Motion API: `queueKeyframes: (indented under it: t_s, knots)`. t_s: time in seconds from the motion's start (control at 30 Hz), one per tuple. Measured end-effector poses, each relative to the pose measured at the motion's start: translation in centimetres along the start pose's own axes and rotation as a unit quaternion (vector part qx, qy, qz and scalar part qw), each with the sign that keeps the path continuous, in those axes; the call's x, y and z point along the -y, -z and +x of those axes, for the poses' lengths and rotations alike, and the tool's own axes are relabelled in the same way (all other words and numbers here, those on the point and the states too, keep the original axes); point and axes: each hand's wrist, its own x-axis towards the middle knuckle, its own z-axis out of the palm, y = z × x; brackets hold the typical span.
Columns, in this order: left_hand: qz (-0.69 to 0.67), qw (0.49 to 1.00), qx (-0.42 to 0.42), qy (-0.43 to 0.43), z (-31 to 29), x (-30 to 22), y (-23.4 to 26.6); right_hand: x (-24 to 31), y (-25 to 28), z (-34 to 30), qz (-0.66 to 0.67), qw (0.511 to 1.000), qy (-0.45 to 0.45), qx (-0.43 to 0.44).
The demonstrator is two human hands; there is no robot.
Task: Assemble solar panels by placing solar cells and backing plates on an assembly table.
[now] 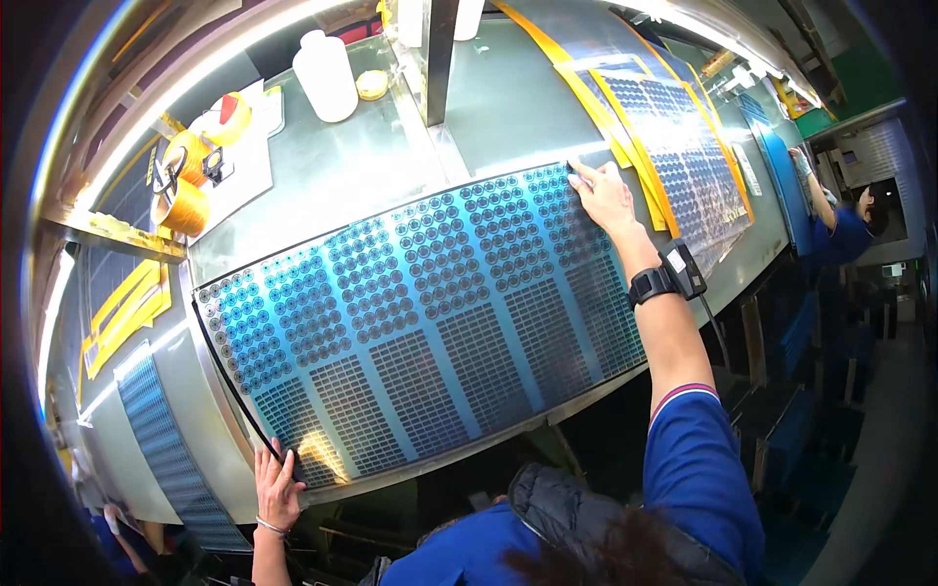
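Note:
A large blue patterned sheet (430, 332) lies on the worktable before me, tilted up toward the right. Rows of dark circles fill its far half, and small dark rectangles fill the near half. My left hand (277, 493) is at its near left corner, fingers closed on the edge. At the far right corner, my right hand (608, 198) grips the sheet with thumb and fingers. A black wristband with a small box (669, 275) is on my right wrist, and a thin band circles my left. The undersides of both grips are hidden.
A white bottle (325, 78), a small round tub (372, 85) and orange tape rolls (184, 205) stand at the back. A metal post (439, 63) rises behind the sheet. Yellow-edged patterned film (674, 146) lies right. A co-worker (842, 230) is far right; another blue sheet (176, 449) lies left.

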Motion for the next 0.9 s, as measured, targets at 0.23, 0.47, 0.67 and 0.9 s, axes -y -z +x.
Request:
queueKeyframes:
  t_s: [0.23,0.47,0.67,0.9]
  knots:
    - [0.008,1.000,0.017,-0.003,0.4,-0.4,0.3,-1.1,-0.3,0.3,0.026,0.999,-0.005,-0.026]
    - [-0.016,0.997,-0.053,0.057,0.1,-2.0,0.9,-0.5,-0.3,0.8,-0.017,0.999,-0.037,-0.008]
    - [0.119,0.991,0.018,0.058,1.6,-3.4,2.0,-3.9,-5.1,-0.4,-0.133,0.965,0.113,-0.194]
    - [0.100,0.957,-0.251,0.101,13.3,-3.6,-0.1,-2.4,-5.4,-0.7,-0.085,0.983,0.120,-0.113]
